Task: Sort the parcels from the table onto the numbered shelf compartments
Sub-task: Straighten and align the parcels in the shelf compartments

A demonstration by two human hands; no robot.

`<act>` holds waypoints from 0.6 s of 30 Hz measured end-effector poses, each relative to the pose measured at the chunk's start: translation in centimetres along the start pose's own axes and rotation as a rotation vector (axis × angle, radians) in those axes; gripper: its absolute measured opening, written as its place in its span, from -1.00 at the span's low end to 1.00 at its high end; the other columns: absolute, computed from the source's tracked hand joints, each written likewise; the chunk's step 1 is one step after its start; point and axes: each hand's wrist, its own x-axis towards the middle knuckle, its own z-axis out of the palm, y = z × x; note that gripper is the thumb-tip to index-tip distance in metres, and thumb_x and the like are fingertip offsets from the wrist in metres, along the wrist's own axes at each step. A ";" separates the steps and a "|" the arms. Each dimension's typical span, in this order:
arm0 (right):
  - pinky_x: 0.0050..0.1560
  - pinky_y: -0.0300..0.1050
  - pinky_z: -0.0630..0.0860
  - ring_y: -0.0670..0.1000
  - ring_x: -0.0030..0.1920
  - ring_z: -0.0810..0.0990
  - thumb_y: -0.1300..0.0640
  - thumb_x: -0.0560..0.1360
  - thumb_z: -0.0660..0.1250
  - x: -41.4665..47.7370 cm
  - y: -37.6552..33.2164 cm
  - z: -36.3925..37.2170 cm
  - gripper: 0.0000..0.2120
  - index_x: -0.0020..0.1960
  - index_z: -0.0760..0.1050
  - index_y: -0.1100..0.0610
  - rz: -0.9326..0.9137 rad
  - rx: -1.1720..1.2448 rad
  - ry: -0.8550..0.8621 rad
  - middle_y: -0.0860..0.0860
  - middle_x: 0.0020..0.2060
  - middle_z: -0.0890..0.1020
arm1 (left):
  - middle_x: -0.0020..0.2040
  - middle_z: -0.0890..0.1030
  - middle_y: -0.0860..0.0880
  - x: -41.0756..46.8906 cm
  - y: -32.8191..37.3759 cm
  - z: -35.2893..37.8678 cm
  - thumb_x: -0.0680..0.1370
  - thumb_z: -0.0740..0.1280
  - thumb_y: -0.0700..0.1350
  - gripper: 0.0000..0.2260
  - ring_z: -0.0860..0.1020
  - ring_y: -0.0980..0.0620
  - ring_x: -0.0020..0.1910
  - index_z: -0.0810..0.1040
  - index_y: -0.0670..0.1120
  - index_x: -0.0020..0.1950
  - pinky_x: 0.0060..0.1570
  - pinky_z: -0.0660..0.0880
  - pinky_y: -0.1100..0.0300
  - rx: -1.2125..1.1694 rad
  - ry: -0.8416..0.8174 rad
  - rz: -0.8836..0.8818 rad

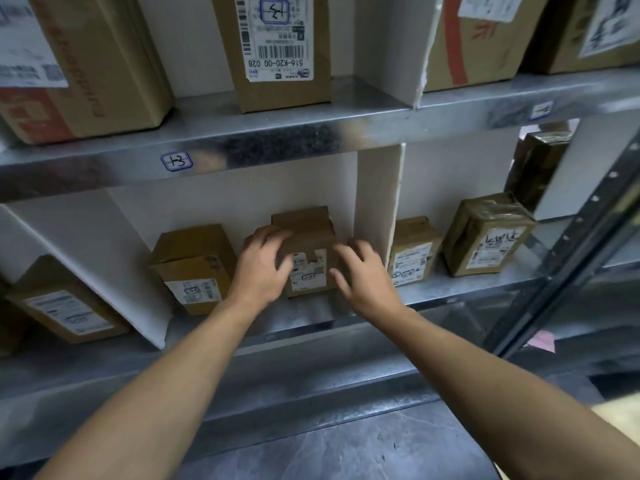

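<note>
Left hand (262,271) curls over parcel (309,233) top-left edge; right hand (365,278) fingers spread against its right side | parcel sits on shelf (460,289) near front edge, beside divider (377,202) | risk: uneven push skews it into divider or box (194,265).

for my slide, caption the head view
Left hand grips a labelled parcel on the shelf, right hand touching its side

Dark post (571,251): we see it at the right side, slanted, with a row of small holes.
Pink patch (544,342): low, just beside this post.
Pale yellow patch (623,415): at the lower right edge, blurred.
</note>
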 end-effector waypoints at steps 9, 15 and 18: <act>0.26 0.05 0.50 0.12 0.30 0.47 0.03 0.62 0.28 -6.1 2.1 -2.8 -0.62 0.41 0.43 0.11 0.026 -0.146 0.038 0.10 0.34 0.47 | 0.28 0.46 -0.03 -3.7 4.0 0.8 0.56 0.35 -0.10 -0.64 0.38 -0.01 0.27 0.47 -0.06 0.36 0.26 0.31 0.14 -0.053 -0.148 0.142; 0.27 0.06 0.47 0.15 0.34 0.44 0.02 0.62 0.30 -8.2 6.0 -6.4 -0.61 0.42 0.43 0.10 0.137 -0.215 0.058 0.12 0.37 0.44 | 0.29 0.44 0.00 -4.7 9.2 3.1 0.59 0.30 -0.07 -0.64 0.36 0.03 0.28 0.45 -0.04 0.38 0.27 0.33 0.12 -0.106 -0.239 0.227; 0.26 0.06 0.46 0.15 0.32 0.45 0.03 0.61 0.31 -7.7 8.2 -8.5 -0.60 0.41 0.44 0.13 0.162 -0.205 0.096 0.12 0.35 0.45 | 0.25 0.45 0.00 -4.4 11.8 4.4 0.57 0.31 -0.08 -0.65 0.37 0.03 0.23 0.47 -0.06 0.36 0.25 0.34 0.13 -0.132 -0.241 0.266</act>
